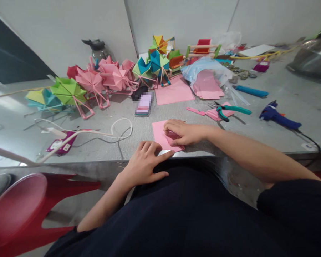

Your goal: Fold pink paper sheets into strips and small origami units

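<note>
The plain, straight-edged pink sheet [159, 137] is partly concealed by the curled right hand [183, 132]; whether it is pinched cannot be determined. The left hand [144, 160] is loosely spread.

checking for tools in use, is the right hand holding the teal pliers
No, the right hand is on the pink sheet, and the teal pliers lie apart from that hand.

On a grey table [141, 130] are set folded-paper models [89, 80], a phone [144, 103], a purple power strip [66, 147], a large pink sheet [173, 93], a smaller pink sheet [158, 132] and a blue glue gun [279, 117].
</note>
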`<act>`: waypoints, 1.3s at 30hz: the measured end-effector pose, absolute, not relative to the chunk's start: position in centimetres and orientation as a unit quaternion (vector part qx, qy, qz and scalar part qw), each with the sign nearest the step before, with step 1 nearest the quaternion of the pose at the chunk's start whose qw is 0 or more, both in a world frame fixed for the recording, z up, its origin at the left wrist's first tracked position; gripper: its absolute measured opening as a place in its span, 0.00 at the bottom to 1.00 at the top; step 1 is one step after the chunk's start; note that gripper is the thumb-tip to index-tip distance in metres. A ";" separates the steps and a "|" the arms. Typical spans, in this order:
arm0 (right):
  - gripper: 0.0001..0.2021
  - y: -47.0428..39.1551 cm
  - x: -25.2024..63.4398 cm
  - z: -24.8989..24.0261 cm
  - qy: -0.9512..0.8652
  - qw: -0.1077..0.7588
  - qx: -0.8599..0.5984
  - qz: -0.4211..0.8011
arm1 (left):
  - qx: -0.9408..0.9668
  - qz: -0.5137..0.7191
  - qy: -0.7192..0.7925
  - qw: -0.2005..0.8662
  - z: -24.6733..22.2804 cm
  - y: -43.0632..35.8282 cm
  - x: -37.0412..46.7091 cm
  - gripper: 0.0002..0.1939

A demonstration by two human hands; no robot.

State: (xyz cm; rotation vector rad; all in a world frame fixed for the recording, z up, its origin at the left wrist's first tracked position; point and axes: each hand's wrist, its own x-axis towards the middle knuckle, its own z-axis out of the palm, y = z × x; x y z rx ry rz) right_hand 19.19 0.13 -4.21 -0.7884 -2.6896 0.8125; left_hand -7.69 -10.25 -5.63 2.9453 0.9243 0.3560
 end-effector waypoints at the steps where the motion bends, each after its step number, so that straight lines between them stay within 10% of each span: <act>1: 0.14 0.1 19.1 -4.3 -0.915 0.115 -0.271 0.275 | 0.949 0.113 0.294 0.016 -5.6 -10.2 -7.7 0.36; 18: 0.09 2.3 17.2 -6.1 -0.884 0.213 -0.374 0.182 | 0.950 0.102 0.294 0.009 -5.6 -10.1 -7.8 0.35; 29: 0.04 1.6 19.2 -4.7 -0.871 0.339 -0.303 0.184 | 0.909 0.261 0.305 -0.109 -8.0 -10.8 -6.6 0.07; 39: 0.13 -1.6 20.7 -0.6 -0.913 0.309 -0.144 0.224 | 0.907 0.341 0.233 -0.077 -2.3 -5.8 -5.5 0.08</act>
